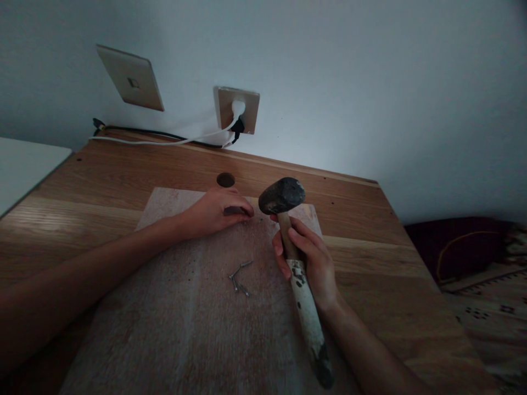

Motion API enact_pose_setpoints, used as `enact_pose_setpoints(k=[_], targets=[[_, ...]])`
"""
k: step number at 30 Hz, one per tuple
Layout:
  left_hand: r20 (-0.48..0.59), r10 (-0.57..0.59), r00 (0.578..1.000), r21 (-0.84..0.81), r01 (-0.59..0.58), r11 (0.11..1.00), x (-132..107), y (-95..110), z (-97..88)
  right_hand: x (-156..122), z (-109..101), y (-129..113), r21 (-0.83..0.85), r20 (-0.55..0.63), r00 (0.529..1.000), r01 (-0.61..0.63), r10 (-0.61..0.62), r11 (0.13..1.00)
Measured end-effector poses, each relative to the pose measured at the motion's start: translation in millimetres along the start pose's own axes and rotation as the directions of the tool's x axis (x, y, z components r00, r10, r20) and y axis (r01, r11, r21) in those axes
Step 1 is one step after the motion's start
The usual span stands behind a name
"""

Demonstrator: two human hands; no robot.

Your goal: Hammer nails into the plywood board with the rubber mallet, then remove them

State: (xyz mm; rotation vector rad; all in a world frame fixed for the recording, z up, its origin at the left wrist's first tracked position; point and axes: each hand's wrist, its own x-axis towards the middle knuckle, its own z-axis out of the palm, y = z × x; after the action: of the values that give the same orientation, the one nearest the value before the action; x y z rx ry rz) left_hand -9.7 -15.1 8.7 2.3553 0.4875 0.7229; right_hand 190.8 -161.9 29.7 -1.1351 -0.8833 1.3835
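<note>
My right hand (pixel 310 255) is wrapped round the neck of a mallet (pixel 302 302). Its head is black and its wooden handle has a worn whitish coat on the lower part. The head is raised just right of my left hand (pixel 220 214). That left hand rests near the far edge of a worn wooden board (pixel 177 307), thumb and fingertips pinched together. Whatever sits between those fingertips is too small and dim to name. Several loose nails (pixel 235 280) lie on the board between my two forearms.
The board lies on a wooden desk (pixel 362 285) with a round cable hole (pixel 225 179). Behind it, a wall socket (pixel 249 104) holds plugs with a white cable (pixel 164 144) and a black one. A white surface (pixel 28 164) stands at left. Past the right edge lies a patterned rug (pixel 489 307).
</note>
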Motion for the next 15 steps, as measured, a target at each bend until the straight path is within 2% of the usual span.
enact_pose_setpoints(k=[7, 9, 12, 15], targets=[[0.000, 0.028, 1.000, 0.068, -0.028, 0.997, -0.9, 2.0, 0.9, -0.3, -1.0, 0.7, 0.012, 0.007, 1.000, -0.004, 0.004, 1.000], [-0.040, -0.011, 0.999, 0.058, 0.014, 0.998, -1.1, 1.4, 1.0, -0.4, -1.5, 1.3, 0.020, 0.018, 1.000, 0.003, -0.003, 1.000], [-0.130, -0.130, 0.983, 0.001, 0.131, 0.991, -1.5, -0.8, 0.7, -0.4, -2.1, 1.8, 0.019, 0.022, 1.000, 0.013, -0.013, 1.000], [-0.140, -0.183, 0.973, -0.039, 0.179, 0.983, -2.1, -1.5, 0.4, -0.2, -2.2, 1.5, 0.008, 0.017, 1.000, 0.019, -0.019, 1.000]])
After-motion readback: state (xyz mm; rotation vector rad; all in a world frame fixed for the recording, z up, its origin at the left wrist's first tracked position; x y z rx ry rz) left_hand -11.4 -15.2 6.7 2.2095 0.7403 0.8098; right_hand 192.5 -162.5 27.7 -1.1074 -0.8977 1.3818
